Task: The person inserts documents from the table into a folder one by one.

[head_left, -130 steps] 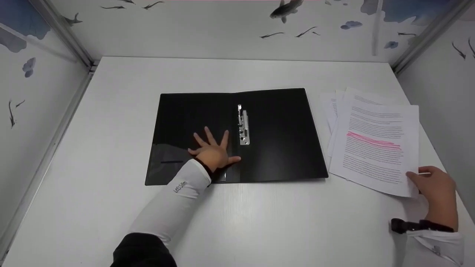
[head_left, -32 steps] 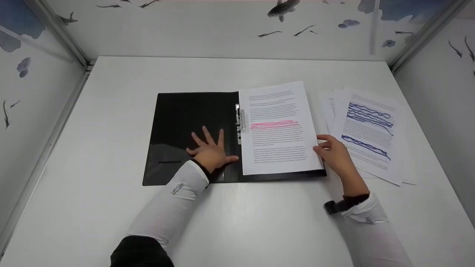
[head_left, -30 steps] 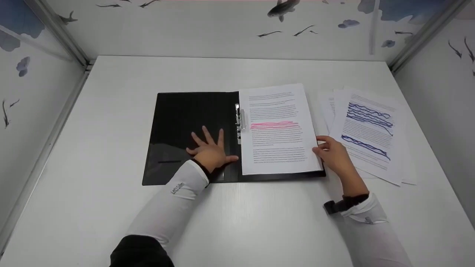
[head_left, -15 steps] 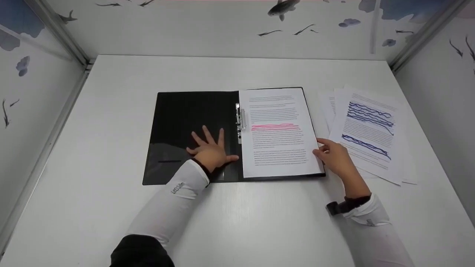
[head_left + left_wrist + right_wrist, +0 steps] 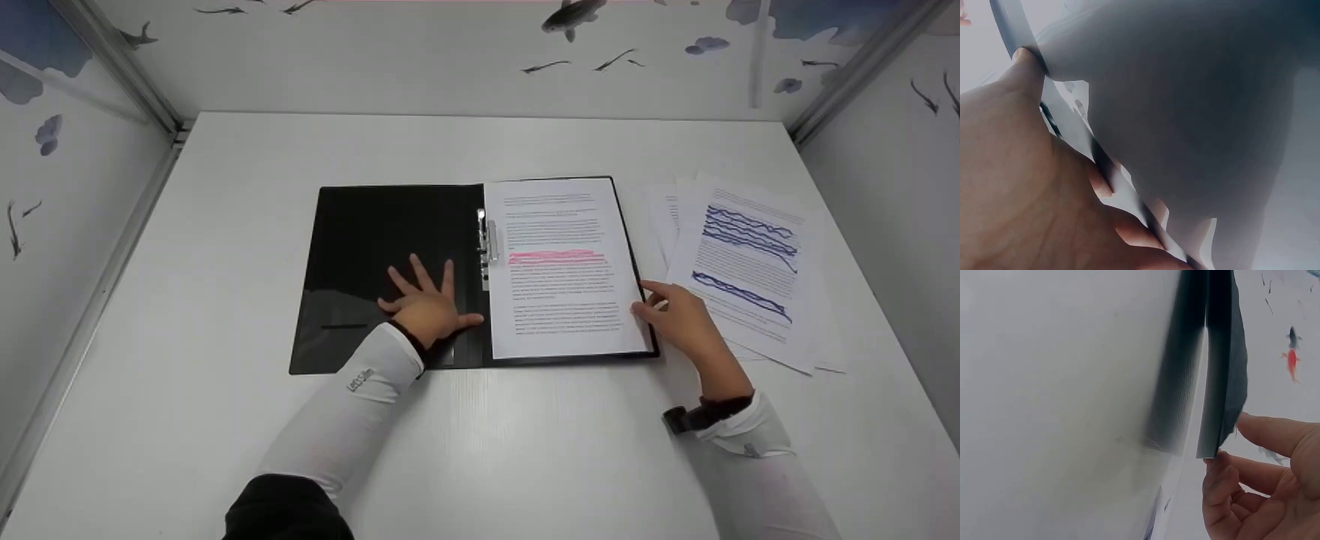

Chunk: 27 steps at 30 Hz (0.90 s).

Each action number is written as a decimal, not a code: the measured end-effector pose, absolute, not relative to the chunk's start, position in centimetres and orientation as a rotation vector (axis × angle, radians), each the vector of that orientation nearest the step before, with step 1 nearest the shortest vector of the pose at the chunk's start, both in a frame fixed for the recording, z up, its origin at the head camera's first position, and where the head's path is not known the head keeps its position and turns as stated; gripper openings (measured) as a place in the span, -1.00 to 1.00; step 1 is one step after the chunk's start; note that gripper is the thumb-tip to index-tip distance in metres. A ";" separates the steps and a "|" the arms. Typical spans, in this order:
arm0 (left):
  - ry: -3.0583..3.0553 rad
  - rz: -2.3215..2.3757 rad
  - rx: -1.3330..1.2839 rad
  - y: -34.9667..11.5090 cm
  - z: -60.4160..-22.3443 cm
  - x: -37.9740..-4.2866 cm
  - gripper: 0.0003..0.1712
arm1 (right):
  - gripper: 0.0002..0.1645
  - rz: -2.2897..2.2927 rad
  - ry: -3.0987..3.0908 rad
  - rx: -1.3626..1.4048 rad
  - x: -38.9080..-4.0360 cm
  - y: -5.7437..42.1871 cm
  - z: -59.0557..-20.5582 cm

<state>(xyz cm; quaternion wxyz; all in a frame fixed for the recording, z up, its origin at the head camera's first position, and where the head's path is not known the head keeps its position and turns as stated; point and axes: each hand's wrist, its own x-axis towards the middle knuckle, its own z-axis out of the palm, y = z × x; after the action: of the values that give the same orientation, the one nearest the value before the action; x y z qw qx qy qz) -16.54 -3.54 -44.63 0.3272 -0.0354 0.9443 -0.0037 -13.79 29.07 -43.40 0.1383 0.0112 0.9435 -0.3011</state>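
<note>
A black binder folder (image 5: 390, 225) lies spread open on the table, with a metal clip (image 5: 484, 251) along its spine. Its right side carries a printed sheet of paper (image 5: 562, 300) with pink marker strokes, the left edge close to the clip. My left hand (image 5: 426, 315) rests on the left cover, fingers spread wide. My right hand (image 5: 675, 319) pinches the sheet near its lower right edge, thumb on top; in the right wrist view the thumb and fingers (image 5: 1221, 486) meet at the dark cover's edge. Whether the cover is pinched too, I cannot tell.
Several loose printed sheets (image 5: 750, 300) lie to the right of the folder, the top one scribbled in blue. The white table (image 5: 480, 450) is enclosed at the back and sides by panels (image 5: 420, 60) with painted fish.
My right hand has brought the pink-marked sheet from the right-hand pile onto the folder's right side. The sheet's top edge has since come down within the cover. My left hand stays put.
</note>
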 end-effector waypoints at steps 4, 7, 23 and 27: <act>2.475 -0.009 -0.093 -3.6 -44.6 -16.5 0.21 | -0.35 -0.880 2.730 0.050 -13.9 29.6 -43.2; 2.479 0.002 -0.094 -3.7 -44.6 -16.6 0.21 | -0.34 -0.899 2.726 0.069 -14.1 30.2 -42.8; 2.495 0.012 -0.087 -3.8 -44.6 -16.7 0.22 | -0.27 -0.866 2.802 0.303 -15.0 38.1 -41.2; 2.484 0.024 -0.097 -3.7 -44.6 -16.9 0.23 | -0.24 -0.788 2.800 0.355 -14.7 40.5 -41.2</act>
<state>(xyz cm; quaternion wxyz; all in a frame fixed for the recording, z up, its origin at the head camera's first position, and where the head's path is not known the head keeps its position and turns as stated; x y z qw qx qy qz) -16.85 -3.73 -44.61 0.3219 -0.0370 0.9460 0.0091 -14.68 40.54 -41.25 0.1054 0.1206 0.9502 -0.2674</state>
